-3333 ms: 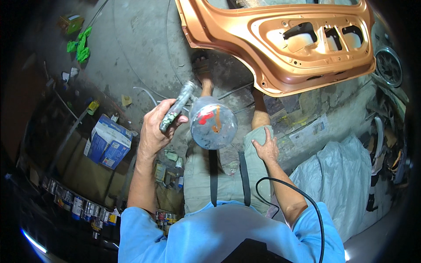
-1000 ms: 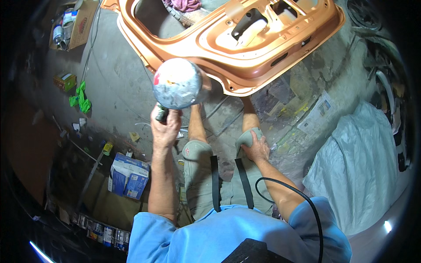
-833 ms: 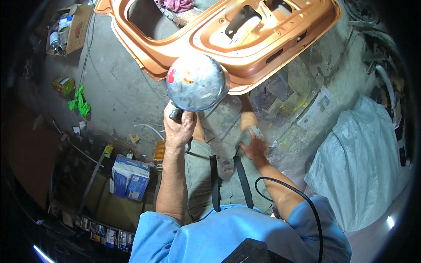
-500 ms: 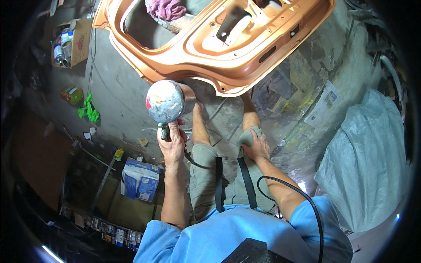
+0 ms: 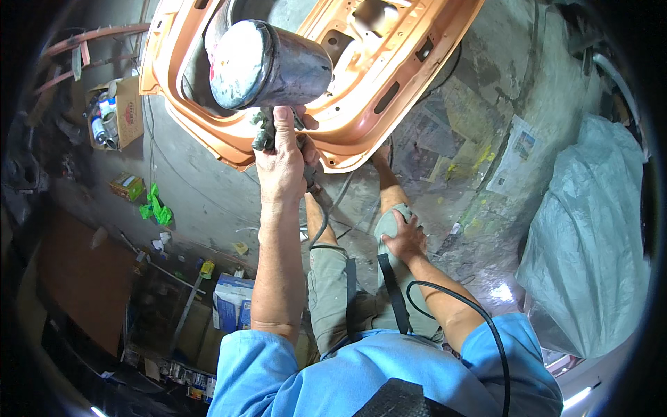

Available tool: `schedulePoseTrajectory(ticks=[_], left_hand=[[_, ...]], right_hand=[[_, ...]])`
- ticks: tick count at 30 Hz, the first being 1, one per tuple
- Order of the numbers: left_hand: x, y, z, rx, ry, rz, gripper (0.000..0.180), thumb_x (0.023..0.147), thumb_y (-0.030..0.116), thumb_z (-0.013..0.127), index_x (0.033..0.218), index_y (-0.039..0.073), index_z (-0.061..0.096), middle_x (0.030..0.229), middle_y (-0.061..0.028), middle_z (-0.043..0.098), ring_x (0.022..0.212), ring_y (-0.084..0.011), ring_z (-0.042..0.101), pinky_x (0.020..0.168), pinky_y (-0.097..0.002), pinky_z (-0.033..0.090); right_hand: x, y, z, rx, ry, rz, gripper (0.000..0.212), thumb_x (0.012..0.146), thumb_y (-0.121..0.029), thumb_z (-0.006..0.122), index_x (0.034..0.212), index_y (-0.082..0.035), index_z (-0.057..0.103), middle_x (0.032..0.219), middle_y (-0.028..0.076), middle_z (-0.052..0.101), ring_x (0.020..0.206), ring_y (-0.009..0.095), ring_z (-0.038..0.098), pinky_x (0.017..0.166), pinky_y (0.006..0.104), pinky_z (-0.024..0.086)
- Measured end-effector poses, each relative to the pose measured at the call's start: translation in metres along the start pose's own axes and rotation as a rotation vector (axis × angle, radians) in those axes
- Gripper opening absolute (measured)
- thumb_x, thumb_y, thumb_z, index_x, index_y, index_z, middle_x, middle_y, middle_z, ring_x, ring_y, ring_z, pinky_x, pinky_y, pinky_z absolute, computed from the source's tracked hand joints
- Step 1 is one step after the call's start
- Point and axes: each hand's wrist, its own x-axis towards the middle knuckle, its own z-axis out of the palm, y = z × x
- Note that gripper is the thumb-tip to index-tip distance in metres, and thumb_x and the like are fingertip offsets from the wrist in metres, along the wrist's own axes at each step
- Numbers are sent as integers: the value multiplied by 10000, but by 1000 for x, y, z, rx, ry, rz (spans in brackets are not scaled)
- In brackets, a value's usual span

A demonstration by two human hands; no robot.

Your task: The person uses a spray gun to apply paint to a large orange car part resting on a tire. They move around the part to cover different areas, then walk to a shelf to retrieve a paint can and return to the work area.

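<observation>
My left hand (image 5: 281, 167) is wrapped round the grip of a spray gun (image 5: 292, 69) with a large paint-smeared metal cup. It is raised in front of me, and the cup blocks part of an orange car door (image 5: 351, 135) from sight. The gun's nozzle is hidden behind the cup and my fingers. A dark hose (image 5: 322, 226) hangs down from below the grip. On my right knee lies my right hand (image 5: 408, 238), fingers spread over the edge of my shorts and holding nothing.
At the left stand a cardboard box (image 5: 130, 115) of cans, a small carton (image 5: 127, 186) and a bright green crumpled item (image 5: 157, 206). A blue-and-white box (image 5: 233, 302) sits lower left. Pale plastic sheeting (image 5: 583, 243) bulges at the right. Newspaper (image 5: 513, 154) lies on the stained floor.
My left hand has carried the spray gun up and forward, from near the door's lower edge to over the door. The whole view has shifted slightly. My right hand stays on the knee.
</observation>
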Motion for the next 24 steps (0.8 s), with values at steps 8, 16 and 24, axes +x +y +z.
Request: schedulePoseTrajectory(ticks=[8,16,24], left_hand=[[-21,-21,-4,96,151,-35,358,1062,403,605,998,50,605,742,-34,584,468,-79,464,411,-246,379],[-19,-4,47,39,109,-30,382,1070,443,572,956,78,561,686,-3,517,457,-73,445,411,-251,382],[32,40,123,60,-20,107,459,1012,563,608,1010,106,569,761,-2,534,525,-103,425,483,-272,361]], right_hand=[[5,6,-17,55,-60,22,879,838,-492,772,1568,-351,302,1507,240,369,1286,514,514,1039,579,477],[3,7,-39,84,-75,44,847,853,-462,762,1572,-362,326,1487,217,416,1304,466,535,1044,533,500],[4,15,-57,110,-84,24,834,855,-458,776,1562,-364,344,1499,208,419,1320,445,536,1057,508,508]])
